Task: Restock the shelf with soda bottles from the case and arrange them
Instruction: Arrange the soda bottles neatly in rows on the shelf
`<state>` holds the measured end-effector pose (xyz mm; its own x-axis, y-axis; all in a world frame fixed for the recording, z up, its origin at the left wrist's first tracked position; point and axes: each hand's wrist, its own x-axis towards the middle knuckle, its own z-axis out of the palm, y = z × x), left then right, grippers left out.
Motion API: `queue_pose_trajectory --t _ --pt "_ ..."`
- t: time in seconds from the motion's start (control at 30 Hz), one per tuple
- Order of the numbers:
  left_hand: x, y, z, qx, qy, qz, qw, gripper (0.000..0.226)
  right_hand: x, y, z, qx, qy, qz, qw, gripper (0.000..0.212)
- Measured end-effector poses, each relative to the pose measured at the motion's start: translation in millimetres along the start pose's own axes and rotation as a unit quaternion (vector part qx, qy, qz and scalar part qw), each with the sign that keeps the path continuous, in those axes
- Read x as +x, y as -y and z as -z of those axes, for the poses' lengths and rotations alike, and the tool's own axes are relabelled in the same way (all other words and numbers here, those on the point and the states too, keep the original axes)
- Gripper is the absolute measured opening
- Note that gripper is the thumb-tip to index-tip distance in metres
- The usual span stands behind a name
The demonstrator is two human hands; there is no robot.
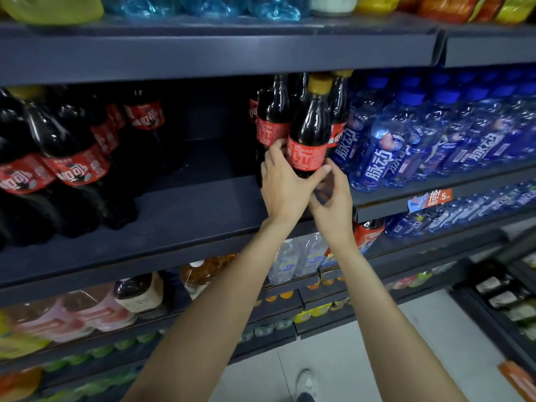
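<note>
Cola bottle (309, 132), centre frame — your left hand (285, 184) and right hand (333, 195) fingers clamped round it; seat it upright on the shelf (185, 224) — label forward.

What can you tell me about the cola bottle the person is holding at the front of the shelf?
The front cola bottle is clear plastic filled with dark liquid, with a yellow cap and a red label printed in white. It stands roughly upright near the dark shelf's front edge, beside similar bottles and blue drink bottles. The left hand grips its lower body; the right hand touches its base.
</note>
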<state>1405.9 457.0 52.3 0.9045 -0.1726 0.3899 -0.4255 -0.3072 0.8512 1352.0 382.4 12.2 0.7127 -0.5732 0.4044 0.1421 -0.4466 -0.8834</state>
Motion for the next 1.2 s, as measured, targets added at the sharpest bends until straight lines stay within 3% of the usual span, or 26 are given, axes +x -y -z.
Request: queue_pose_trajectory --t 0.07,0.13,0.23,0.33,0.47,0.53,0.63,0.8,0.87,0.93,1.03,1.2 --pt "3.4 4.9 11.0 -0.074 0.028 -0.005 0.997 0.077 3.3 4.7 7.5 -0.004 0.021 0.001 1.000 0.058" --pt "5.6 14.9 31.2 -0.160 0.103 -0.006 0.982 0.074 5.0 11.5 14.6 -0.009 0.074 0.009 0.997 0.057" --pt "4.8 27.1 71.5 -0.225 0.191 0.015 0.956 0.074 4.3 30.7 13.6 0.006 0.222 -0.009 0.975 0.071" --pt "0.3 37.4 110.5 -0.241 0.217 0.019 0.946 0.075 0.1 50.6 -6.0 0.030 0.338 -0.007 0.941 0.086" --pt "-7.6 53.9 156.5 -0.261 0.208 0.029 0.942 0.096 -6.0 58.0 -44.1 0.072 0.423 -0.023 0.903 0.094" --pt "-10.7 57.3 175.6 -0.245 0.187 0.030 0.951 0.095 -12.2 59.8 -63.2 0.081 0.413 -0.020 0.907 0.097" --pt "-8.2 61.1 194.9 -0.174 0.127 0.003 0.976 0.071 -23.2 70.1 -92.5 0.090 0.332 -0.003 0.939 0.094" --pt "-8.2 57.6 206.7 0.044 -0.003 -0.042 0.998 0.060 -28.3 83.3 -145.1 0.003 0.168 0.049 0.985 0.091" --pt "-15.0 61.4 214.3 0.128 -0.092 -0.099 0.982 0.049 -24.7 88.6 -166.1 -0.044 0.131 0.043 0.989 0.091" --pt "-21.1 70.2 225.1 0.209 -0.193 -0.155 0.946 0.041 -18.7 93.5 -186.5 -0.080 0.103 0.033 0.991 0.094" --pt "-19.7 82.6 241.7 0.300 -0.309 -0.158 0.889 0.049 -5.5 99.0 -214.9 -0.095 0.076 0.004 0.993 0.094" --pt "-3.1 89.6 255.1 0.359 -0.274 -0.074 0.889 0.090 6.9 100.7 -245.7 -0.142 0.066 0.028 0.987 0.090"
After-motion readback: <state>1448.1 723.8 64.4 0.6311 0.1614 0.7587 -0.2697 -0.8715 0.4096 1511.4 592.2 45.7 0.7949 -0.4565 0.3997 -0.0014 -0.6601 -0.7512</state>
